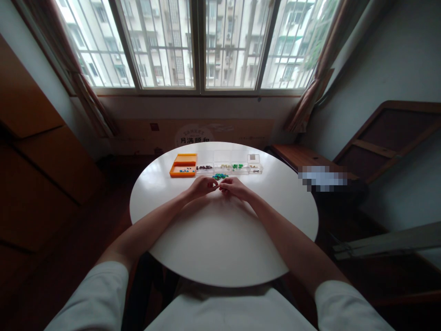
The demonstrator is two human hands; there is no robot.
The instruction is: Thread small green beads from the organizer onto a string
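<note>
My left hand (202,186) and my right hand (234,187) meet over the far half of the round white table. The fingers of both are pinched together, fingertips almost touching. Whatever sits between them is too small to make out. Just beyond the fingertips lies a little heap of green and blue pieces (220,176), perhaps a strung chain. Behind my left hand stands an open orange box (183,174) with a few small blue and dark pieces inside. Clear plastic boxes (236,172) continue the row to the right, holding dark brown, pale yellow and green pieces.
The round white table (220,248) reaches from my body towards the window. To the right is a low wooden bench (306,158), with a blurred patch over something near it. Wooden cabinets (37,161) line the left. A large printed cardboard box (241,131) leans below the window.
</note>
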